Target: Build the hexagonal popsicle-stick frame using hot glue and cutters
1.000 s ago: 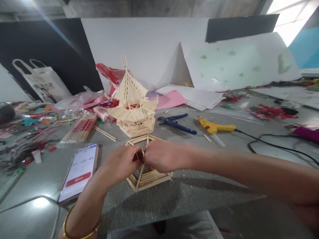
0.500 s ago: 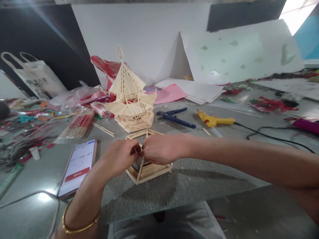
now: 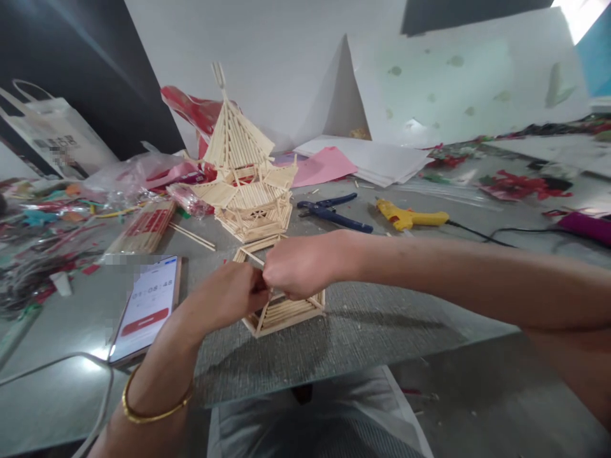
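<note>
A six-sided frame of thin wooden sticks lies on the table close to me, its near side filled with parallel sticks. Over its middle, my left hand and my right hand meet with fingers pinched together. What sits between the fingertips is hidden by the hands. Just behind the frame stands a stick pagoda model with a pointed roof and flared eaves.
Blue pliers and a yellow glue gun with a black cord lie to the right. On the left are a phone showing a timer, a pack of sticks and loose craft scraps. Pink paper lies behind.
The view has shifted slightly, so everything sits a little higher. My hands stay together over the frame, the right one covering a bit more of its far part.
</note>
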`<action>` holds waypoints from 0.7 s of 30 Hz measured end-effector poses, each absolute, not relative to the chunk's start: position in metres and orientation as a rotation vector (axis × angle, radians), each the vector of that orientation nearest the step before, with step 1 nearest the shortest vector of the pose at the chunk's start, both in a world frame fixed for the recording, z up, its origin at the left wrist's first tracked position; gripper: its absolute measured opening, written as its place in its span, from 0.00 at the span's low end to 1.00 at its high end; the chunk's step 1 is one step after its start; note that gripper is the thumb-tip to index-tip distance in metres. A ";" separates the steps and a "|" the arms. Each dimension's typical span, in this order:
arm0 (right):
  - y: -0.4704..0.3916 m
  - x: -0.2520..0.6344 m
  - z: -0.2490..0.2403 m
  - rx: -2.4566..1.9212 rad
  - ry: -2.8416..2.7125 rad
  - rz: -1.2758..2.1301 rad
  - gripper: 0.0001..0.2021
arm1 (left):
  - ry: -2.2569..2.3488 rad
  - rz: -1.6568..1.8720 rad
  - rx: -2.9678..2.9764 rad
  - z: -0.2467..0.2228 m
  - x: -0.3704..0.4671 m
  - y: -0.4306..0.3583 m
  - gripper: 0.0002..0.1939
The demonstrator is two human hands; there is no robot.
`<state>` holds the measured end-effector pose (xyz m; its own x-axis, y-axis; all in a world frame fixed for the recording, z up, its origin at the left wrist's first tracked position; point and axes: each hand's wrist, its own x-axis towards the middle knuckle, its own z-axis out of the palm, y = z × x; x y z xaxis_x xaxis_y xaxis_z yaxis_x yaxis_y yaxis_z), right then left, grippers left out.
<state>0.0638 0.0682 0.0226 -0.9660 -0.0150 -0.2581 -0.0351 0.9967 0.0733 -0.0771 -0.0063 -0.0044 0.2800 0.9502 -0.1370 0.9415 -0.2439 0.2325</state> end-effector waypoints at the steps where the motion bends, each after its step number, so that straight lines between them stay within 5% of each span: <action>1: 0.068 0.064 0.025 -0.036 2.876 0.125 0.06 | 1.734 0.044 2.290 -0.005 -0.078 -0.006 0.14; 21: 0.074 0.080 0.014 -0.037 2.939 -0.078 0.08 | 1.708 0.091 2.239 -0.003 -0.077 -0.003 0.13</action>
<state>0.0799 0.0740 0.0140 -0.9795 -0.0302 -0.1992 -0.0197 0.9983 -0.0547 -0.0774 -0.0029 -0.0030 0.2823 0.9486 -0.1433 0.9280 -0.2322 0.2915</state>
